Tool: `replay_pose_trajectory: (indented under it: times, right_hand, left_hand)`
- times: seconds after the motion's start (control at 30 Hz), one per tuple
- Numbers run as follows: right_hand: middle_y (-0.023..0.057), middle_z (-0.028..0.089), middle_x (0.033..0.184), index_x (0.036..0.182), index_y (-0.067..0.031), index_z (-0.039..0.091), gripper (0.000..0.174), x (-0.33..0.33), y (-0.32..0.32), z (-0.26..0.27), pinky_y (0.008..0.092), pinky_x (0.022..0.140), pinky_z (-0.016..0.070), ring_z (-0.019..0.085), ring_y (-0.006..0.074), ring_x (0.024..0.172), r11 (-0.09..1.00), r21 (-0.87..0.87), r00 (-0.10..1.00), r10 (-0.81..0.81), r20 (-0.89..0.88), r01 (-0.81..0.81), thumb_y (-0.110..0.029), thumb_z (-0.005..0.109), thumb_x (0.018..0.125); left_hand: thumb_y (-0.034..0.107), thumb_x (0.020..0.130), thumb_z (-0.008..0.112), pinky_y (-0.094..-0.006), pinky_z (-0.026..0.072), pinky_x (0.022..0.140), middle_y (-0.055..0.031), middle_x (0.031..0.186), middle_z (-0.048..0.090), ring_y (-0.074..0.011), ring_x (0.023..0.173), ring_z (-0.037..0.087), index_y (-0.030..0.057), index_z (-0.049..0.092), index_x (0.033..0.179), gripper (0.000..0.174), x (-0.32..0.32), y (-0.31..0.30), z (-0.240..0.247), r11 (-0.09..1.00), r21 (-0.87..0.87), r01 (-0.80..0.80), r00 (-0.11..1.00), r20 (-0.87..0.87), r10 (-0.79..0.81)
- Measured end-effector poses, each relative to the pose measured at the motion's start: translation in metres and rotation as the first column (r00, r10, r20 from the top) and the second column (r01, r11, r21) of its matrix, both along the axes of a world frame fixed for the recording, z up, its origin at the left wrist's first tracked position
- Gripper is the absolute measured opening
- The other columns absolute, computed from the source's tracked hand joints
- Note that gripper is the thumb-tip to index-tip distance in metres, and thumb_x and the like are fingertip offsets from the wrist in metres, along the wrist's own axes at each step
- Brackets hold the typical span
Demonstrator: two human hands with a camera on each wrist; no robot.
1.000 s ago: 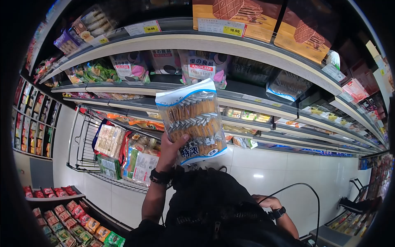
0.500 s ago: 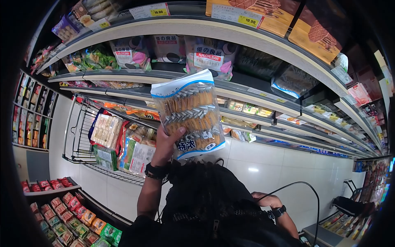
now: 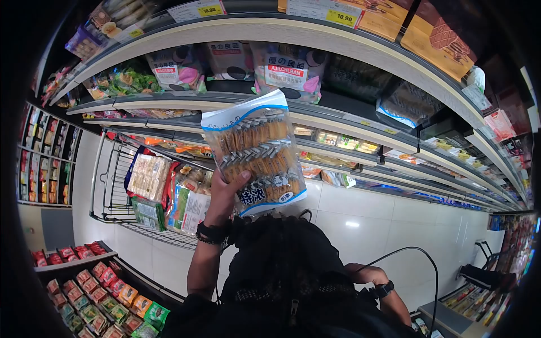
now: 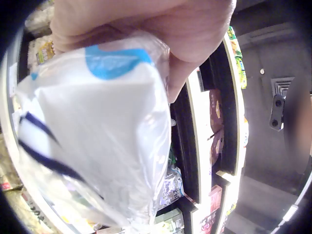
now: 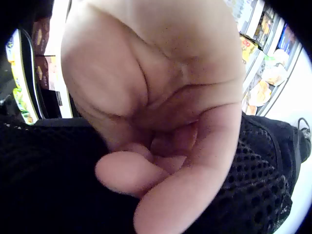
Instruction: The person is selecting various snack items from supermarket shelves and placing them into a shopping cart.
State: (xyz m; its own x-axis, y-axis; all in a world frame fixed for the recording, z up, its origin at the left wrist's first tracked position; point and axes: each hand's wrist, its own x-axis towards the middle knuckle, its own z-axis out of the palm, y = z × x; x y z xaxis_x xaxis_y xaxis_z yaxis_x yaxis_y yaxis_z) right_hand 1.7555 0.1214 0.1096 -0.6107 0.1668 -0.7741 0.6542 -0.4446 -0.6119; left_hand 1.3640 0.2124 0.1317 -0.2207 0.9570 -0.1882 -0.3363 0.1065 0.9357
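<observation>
In the head view my left hand (image 3: 223, 192) grips a clear bag of individually wrapped biscuits (image 3: 260, 147) by its lower left edge, thumb across the front. White bands with blue curves and dark characters mark the bag, which is tilted in front of the shelves. Close up in the left wrist view, the bag's white and blue end (image 4: 112, 105) fills much of the picture below the hand (image 4: 146, 22). My right hand (image 3: 365, 274) is at the right side of the black clothing. Its fingers curl loosely around nothing in the right wrist view (image 5: 170, 92).
A wire shopping cart (image 3: 115, 217) stands at the left with several packages, including a pale snack pack (image 3: 149, 177). Shelves (image 3: 220, 39) of bagged snacks and boxes curve across the front. A bin of small colourful packets (image 3: 101, 304) lies at lower left. Tiled floor (image 3: 360, 219) shows at right.
The bag of biscuits has shifted slightly up and left in the head view, still held in my left hand. The shelves sit a little differently as the view has turned. My right hand has barely moved.
</observation>
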Motion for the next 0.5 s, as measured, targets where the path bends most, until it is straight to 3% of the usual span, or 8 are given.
replay_pose_trajectory:
  times: [0.03,0.1,0.17,0.2,0.33,0.4,0.43,0.5]
  right_hand:
    - [0.0086,0.061,0.082,0.087,0.0045,0.058,0.015,-0.003,0.002,0.003,0.0281,0.067,0.047,0.058,0.0129,0.075,0.988,0.116,0.994,0.1,0.036,-0.104,-0.007,0.05,0.082]
    - [0.0081,0.061,0.079,0.084,0.0042,0.057,0.011,-0.006,0.002,-0.005,0.0291,0.066,0.0457,0.056,0.0126,0.074,0.983,0.18,0.999,0.039,0.012,-0.041,-0.003,0.052,0.078]
    - [0.0077,0.059,0.075,0.079,0.0033,0.055,0.007,-0.016,0.01,-0.007,0.0311,0.063,0.0442,0.053,0.0132,0.069,0.957,0.276,0.942,0.007,-0.337,0.092,-0.001,0.053,0.074]
    - [0.007,0.061,0.075,0.083,0.0041,0.056,0.012,-0.012,0.011,-0.022,0.0305,0.063,0.0441,0.053,0.0121,0.071,0.924,0.382,0.944,0.114,-0.31,0.014,0.001,0.055,0.071]
    - [0.0059,0.065,0.083,0.091,0.0057,0.058,0.021,-0.019,0.016,-0.023,0.0269,0.066,0.0448,0.052,0.007,0.077,0.95,0.064,0.819,-0.227,-0.528,0.304,0.007,0.055,0.071]
    - [0.0066,0.065,0.083,0.092,0.0053,0.059,0.017,-0.015,0.01,-0.034,0.0266,0.067,0.0452,0.052,0.0064,0.077,0.957,0.193,0.884,-0.109,-0.455,0.218,0.006,0.053,0.076]
    - [0.0065,0.064,0.082,0.094,0.0056,0.059,0.016,-0.016,0.009,-0.014,0.026,0.067,0.0458,0.053,0.007,0.075,0.968,0.124,0.92,-0.163,-0.357,0.219,0.002,0.05,0.081]
    - [0.0055,0.063,0.079,0.094,0.0063,0.057,0.016,0.001,0.004,-0.022,0.0254,0.068,0.0465,0.055,0.0086,0.075,0.985,0.128,0.959,0.142,-0.247,-0.113,-0.001,0.047,0.084]
  left_hand:
    - [0.018,0.077,0.071,-0.0327,0.0462,0.087,-0.0118,0.105,0.061,-0.0184,0.095,0.06,-0.0043,0.048,0.116,0.051,0.0,0.002,0.0,1.0,-0.003,0.004,1.0,-0.006,-0.004]
    - [0.018,0.077,0.07,-0.0324,0.046,0.087,-0.0117,0.105,0.061,-0.0181,0.095,0.06,-0.0043,0.049,0.116,0.05,0.001,0.003,0.0,1.0,-0.007,0.009,1.0,0.0,-0.009]
    - [0.017,0.077,0.07,-0.0322,0.0459,0.087,-0.0117,0.105,0.062,-0.0178,0.095,0.06,-0.0043,0.049,0.116,0.049,0.001,0.005,0.001,1.0,-0.009,0.017,1.0,0.004,-0.017]
    - [0.017,0.077,0.069,-0.0318,0.0455,0.087,-0.0116,0.105,0.062,-0.0176,0.095,0.06,-0.0044,0.05,0.115,0.048,0.001,0.006,0.003,0.999,-0.022,0.033,0.999,-0.005,-0.033]
    - [0.018,0.078,0.069,-0.0308,0.0443,0.087,-0.0114,0.104,0.062,-0.017,0.093,0.06,-0.0047,0.051,0.114,0.046,0.003,0.009,0.006,0.999,-0.013,0.05,0.997,-0.056,-0.051]
    - [0.018,0.078,0.069,-0.0307,0.0439,0.088,-0.0112,0.103,0.062,-0.0169,0.093,0.059,-0.0047,0.051,0.113,0.046,0.005,0.01,0.009,0.999,-0.012,0.051,0.997,-0.054,-0.051]
    - [0.019,0.078,0.069,-0.0305,0.0436,0.088,-0.011,0.102,0.062,-0.0168,0.092,0.059,-0.0046,0.051,0.113,0.046,0.006,0.01,0.01,0.999,-0.008,0.047,0.998,-0.051,-0.047]
    - [0.019,0.078,0.069,-0.0305,0.0435,0.088,-0.0109,0.102,0.062,-0.0168,0.092,0.059,-0.0045,0.052,0.113,0.046,0.004,0.011,0.008,0.999,-0.005,0.047,0.997,-0.062,-0.047]
